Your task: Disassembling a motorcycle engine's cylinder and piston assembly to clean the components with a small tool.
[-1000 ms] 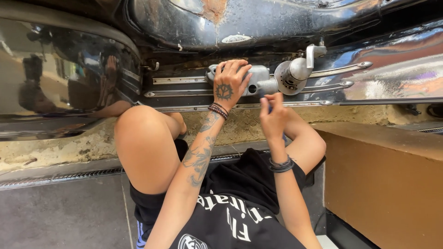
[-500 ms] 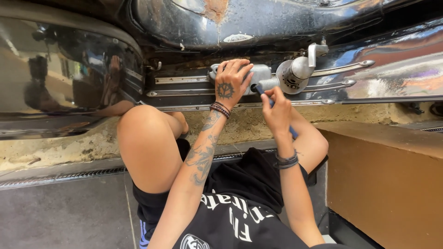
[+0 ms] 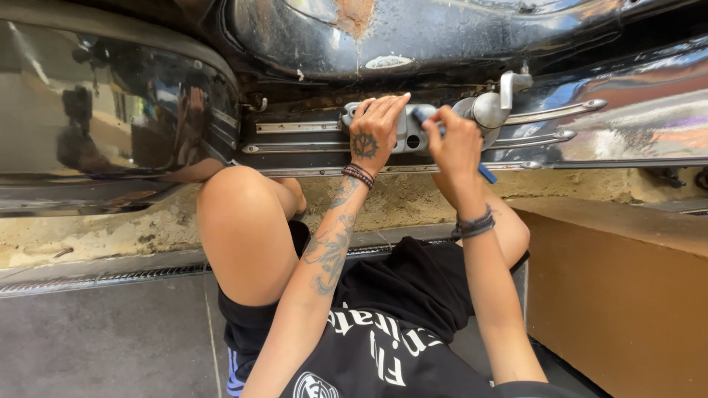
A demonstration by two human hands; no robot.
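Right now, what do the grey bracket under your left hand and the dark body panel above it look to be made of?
The grey bracket looks like dull cast or pressed metal: matte, with a hole. The dark body panel looks like glossy painted steel: sharp reflections and a rust patch where the paint is gone. The left hand rests on the bracket.

Black bodywork, chrome strips, a brown box and a paved floor

A glossy black panel (image 3: 110,110) curves at the left and mirrors a blurred street scene. Above the middle, the dark body (image 3: 413,37) carries a rust patch (image 3: 355,11) and a small oval badge (image 3: 389,63). Chrome strips (image 3: 560,112) run along the lower edge to the right. Beneath them lies a rough, sandy kerb (image 3: 96,232), with a metal drain grate (image 3: 103,278) alongside grey paving (image 3: 88,339). A brown box (image 3: 627,295) stands at the right.
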